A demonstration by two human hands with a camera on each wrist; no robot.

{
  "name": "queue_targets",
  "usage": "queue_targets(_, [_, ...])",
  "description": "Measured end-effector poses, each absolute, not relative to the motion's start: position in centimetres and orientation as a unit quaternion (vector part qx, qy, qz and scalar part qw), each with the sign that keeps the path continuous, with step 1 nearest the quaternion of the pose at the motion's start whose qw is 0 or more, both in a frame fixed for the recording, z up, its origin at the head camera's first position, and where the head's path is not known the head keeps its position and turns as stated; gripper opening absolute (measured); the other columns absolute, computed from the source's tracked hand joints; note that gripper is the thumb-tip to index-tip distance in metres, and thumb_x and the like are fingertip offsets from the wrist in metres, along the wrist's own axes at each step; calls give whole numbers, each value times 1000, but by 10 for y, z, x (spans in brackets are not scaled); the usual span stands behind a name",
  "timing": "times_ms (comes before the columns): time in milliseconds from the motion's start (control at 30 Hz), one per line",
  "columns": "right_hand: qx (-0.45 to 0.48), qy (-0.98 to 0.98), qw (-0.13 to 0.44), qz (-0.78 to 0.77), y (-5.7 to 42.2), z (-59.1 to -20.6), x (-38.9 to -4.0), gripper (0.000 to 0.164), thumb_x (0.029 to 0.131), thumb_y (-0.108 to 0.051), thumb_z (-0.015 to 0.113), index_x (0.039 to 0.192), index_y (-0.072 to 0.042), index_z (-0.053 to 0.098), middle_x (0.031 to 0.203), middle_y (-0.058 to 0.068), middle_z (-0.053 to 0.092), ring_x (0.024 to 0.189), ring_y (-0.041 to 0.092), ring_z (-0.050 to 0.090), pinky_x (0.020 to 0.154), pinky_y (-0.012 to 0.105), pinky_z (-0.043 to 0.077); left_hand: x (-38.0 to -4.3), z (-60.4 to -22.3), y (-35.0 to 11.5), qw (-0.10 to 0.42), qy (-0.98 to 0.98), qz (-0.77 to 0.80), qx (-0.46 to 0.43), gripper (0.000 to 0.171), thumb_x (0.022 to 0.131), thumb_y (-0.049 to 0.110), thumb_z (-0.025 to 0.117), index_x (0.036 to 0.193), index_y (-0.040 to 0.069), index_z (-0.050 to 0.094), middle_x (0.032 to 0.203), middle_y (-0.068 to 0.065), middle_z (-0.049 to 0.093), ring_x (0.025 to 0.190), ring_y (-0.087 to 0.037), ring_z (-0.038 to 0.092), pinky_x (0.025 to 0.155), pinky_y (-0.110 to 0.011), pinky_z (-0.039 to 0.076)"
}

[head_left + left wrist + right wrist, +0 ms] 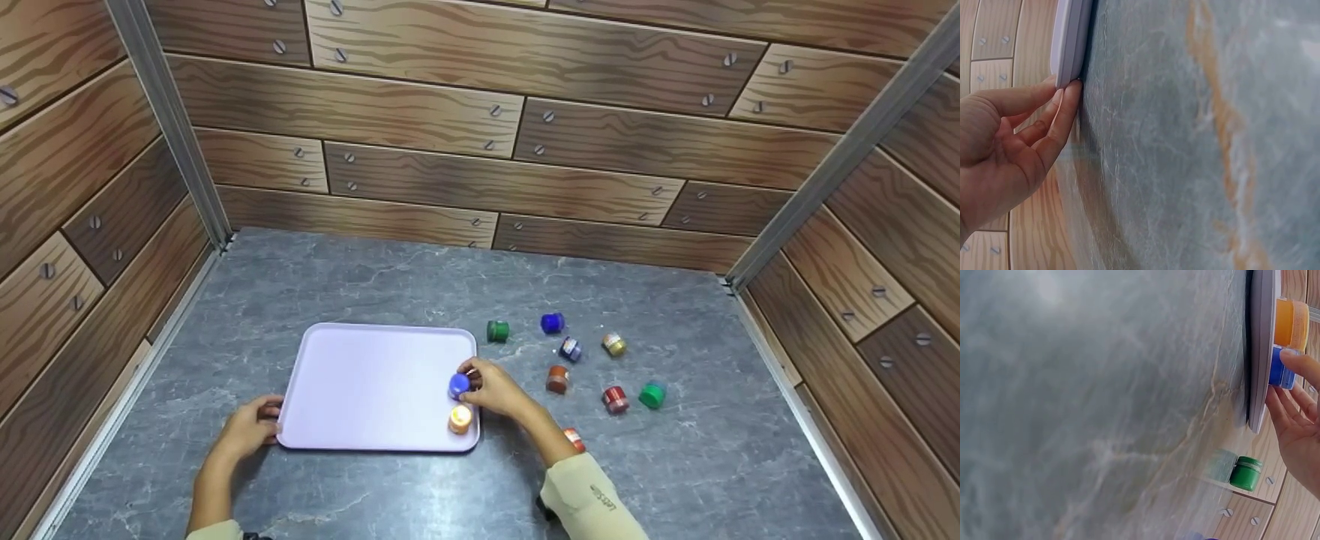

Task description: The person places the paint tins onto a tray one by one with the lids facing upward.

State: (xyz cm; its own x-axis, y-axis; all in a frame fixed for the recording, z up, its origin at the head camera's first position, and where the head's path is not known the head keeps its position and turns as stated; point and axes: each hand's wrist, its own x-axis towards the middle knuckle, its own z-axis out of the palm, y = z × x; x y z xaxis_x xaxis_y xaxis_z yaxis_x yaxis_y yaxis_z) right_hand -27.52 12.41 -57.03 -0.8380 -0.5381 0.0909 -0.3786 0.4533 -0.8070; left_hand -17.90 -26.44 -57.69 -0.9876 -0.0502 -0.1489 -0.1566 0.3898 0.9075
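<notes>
A pale lilac tray [367, 386] lies flat on the grey marbled table. My left hand [246, 431] pinches the tray's edge near its front left corner; in the left wrist view its thumb and fingertips meet the rim. Toward the tray's right side, my right hand [496, 390] holds a small blue paint jar [458, 386] between thumb and fingers. The jar stands at the tray surface, just behind an orange paint jar [460, 422]. Seen from the right wrist, the blue jar [1279, 370] and the orange jar [1288, 325] are side by side, very close together.
Right of the tray are scattered a green jar [498, 331], a blue jar [552, 323], a dark blue jar [570, 349], a yellow jar [614, 344], a brown jar [557, 379], a red jar [615, 400] and another green jar [652, 394]. My right forearm partly hides an orange-red jar [574, 439]. Wood-patterned walls surround the table.
</notes>
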Motion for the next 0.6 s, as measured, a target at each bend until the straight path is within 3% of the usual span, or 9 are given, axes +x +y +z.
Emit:
queue_targets(167, [-271,845,95,-451,127,-568,-276,39,72,6,69,108,10,54,104,19,54,97,33,58,83,33,49,-180,-583,-268,47,816,574,-42,45,73,-16,52,116,-20,43,94,-24,55,79,-25,59,60,-34,54])
queue_targets(333, [-294,819,83,-486,131,-550,-273,35,76,11,62,108,19,49,106,34,51,98,47,53,87,50,44,-183,-597,-277,31,794,607,12,43,71,-14,54,113,-16,48,89,-18,56,75,-20,58,57,-33,54])
queue_targets(467, [-304,813,55,-494,133,-525,-268,27,77,16,56,102,23,48,100,39,49,94,54,50,84,58,41,-179,-585,-270,40,814,579,-35,44,71,-16,53,114,-19,46,92,-22,56,77,-25,59,59,-35,54])
queue_targets(600, [-292,835,3,-466,142,-529,-284,23,77,13,56,99,17,53,96,30,55,91,46,55,82,50,46,-178,-576,-264,48,828,555,-61,44,73,-19,51,116,-21,43,94,-25,55,81,-28,58,60,-33,54])
